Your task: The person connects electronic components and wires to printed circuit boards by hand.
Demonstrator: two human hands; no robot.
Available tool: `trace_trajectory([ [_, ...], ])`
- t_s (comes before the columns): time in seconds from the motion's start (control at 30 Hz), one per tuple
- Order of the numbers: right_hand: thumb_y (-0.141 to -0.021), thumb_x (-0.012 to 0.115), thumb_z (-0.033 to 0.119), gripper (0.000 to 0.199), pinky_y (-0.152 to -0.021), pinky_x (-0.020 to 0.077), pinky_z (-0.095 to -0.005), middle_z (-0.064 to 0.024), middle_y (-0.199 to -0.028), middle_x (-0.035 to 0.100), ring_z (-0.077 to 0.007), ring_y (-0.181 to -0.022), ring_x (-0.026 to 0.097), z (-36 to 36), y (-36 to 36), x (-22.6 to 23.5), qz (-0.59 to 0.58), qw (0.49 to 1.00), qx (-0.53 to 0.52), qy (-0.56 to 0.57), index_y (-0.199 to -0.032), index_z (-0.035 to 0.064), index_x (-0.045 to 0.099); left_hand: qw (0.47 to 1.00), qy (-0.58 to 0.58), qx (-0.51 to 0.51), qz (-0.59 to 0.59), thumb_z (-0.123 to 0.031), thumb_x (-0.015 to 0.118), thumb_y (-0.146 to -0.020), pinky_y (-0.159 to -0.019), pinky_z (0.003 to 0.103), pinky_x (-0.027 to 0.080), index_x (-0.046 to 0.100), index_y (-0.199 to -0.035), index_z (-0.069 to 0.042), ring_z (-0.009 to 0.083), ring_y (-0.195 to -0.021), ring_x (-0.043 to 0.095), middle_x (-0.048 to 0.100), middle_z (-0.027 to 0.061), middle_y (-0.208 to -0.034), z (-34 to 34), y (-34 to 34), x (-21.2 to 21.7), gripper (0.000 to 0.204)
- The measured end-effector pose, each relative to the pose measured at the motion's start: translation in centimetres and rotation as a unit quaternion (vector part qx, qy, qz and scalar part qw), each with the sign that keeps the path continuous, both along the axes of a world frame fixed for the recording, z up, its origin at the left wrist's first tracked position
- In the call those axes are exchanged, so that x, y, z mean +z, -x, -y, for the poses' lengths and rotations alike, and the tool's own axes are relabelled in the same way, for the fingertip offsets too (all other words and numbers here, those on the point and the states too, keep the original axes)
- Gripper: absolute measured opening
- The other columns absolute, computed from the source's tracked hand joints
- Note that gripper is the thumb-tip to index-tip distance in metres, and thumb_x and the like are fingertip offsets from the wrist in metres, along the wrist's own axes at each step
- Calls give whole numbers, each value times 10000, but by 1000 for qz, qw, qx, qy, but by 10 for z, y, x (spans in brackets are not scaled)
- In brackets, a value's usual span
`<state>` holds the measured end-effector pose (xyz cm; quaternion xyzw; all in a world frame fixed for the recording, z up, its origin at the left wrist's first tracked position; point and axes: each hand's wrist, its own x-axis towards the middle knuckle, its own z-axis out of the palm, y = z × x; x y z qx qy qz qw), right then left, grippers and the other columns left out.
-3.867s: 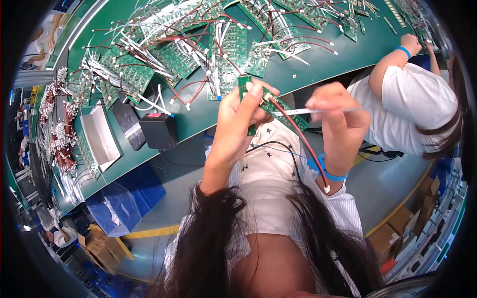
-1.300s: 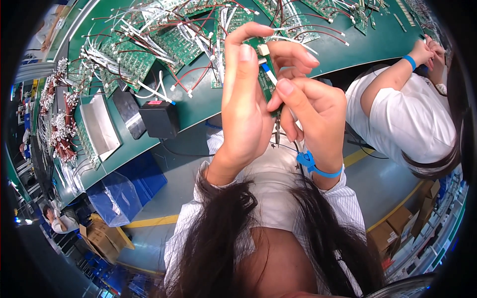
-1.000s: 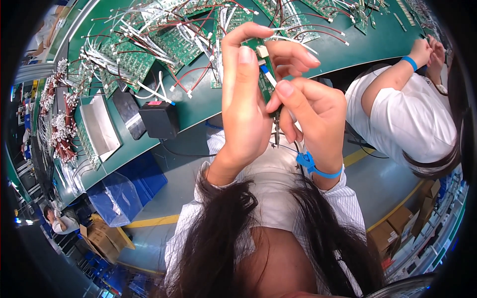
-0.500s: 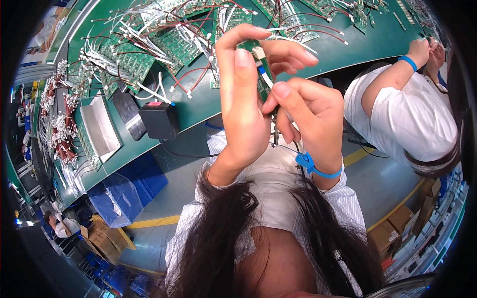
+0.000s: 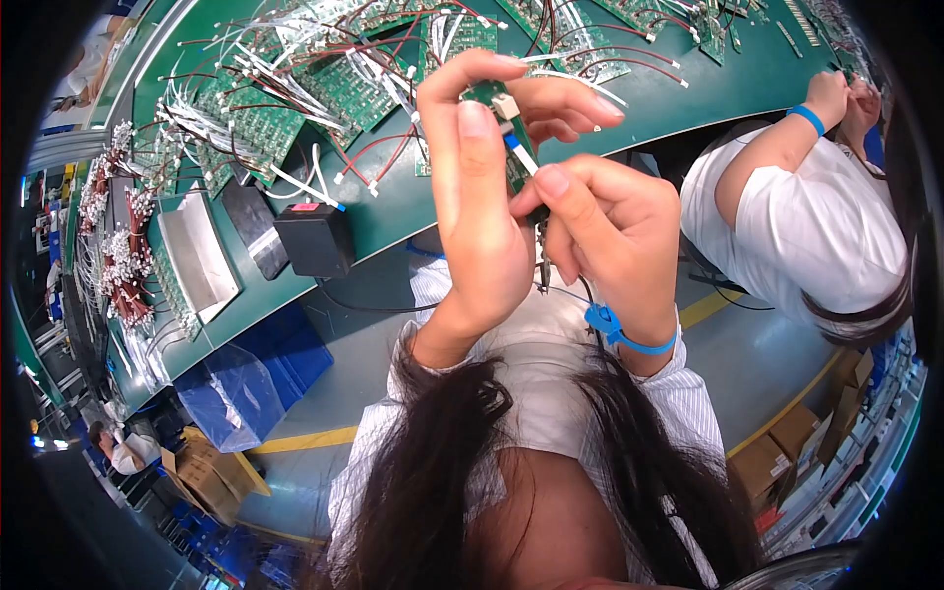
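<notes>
My left hand [image 5: 477, 197] is closed round a small green circuit board [image 5: 485, 95], thumb along its near side and fingers behind it. A cream connector sits near the board's upper end. Pinched between thumb and forefinger of my right hand [image 5: 615, 221] is a white flat ribbon cable [image 5: 523, 155] with a blue end. That blue end points at a connector on the board; I cannot tell whether it is seated. My fingers cover the lower part of the board. A blue wrist strap [image 5: 629, 332] circles my right wrist.
Boards with white and red-black cables [image 5: 344, 93] cover the far side of the green table [image 5: 393, 202]. A black box [image 5: 315, 239], a dark flat slab [image 5: 254, 231] and a metal tray [image 5: 197, 251] stand at left. A co-worker in white [image 5: 801, 216] sits at right.
Both hands and the board have shifted very slightly left. The right hand keeps its pinch on the ribbon cable, and more of the cable's white length shows.
</notes>
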<state>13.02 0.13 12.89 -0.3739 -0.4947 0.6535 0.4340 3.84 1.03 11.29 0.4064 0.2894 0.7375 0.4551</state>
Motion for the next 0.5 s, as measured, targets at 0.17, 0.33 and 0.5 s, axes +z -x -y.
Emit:
trace_trajectory([
  [0.17,-854,524,127,217,-361,249,-161,15,-450,449,-10,-396,388,-1,0,-1,0,1000,3,1,-740,-34,615,1000,1,2,3,-278,220,-939,-733,289,383,317,-1073,-58,169,-765,503,584,160,-869,0,1,-1,275],
  [0.33,-856,520,125,198,-369,243,-157,26,-459,443,1,-411,375,0,1,-2,-16,1000,-2,-11,-765,-25,613,1000,-4,-7,12,-282,219,-938,-737,295,374,316,-1073,-55,169,-766,494,579,167,-878,0,0,-1,281],
  [0.5,-857,514,114,175,-380,239,-157,31,-470,444,5,-424,368,0,2,-3,-5,1000,-7,-20,-785,-17,606,999,-3,-17,34,-246,228,-921,-742,300,366,313,-1083,-51,175,-773,488,573,182,-882,1,-2,0,267],
])
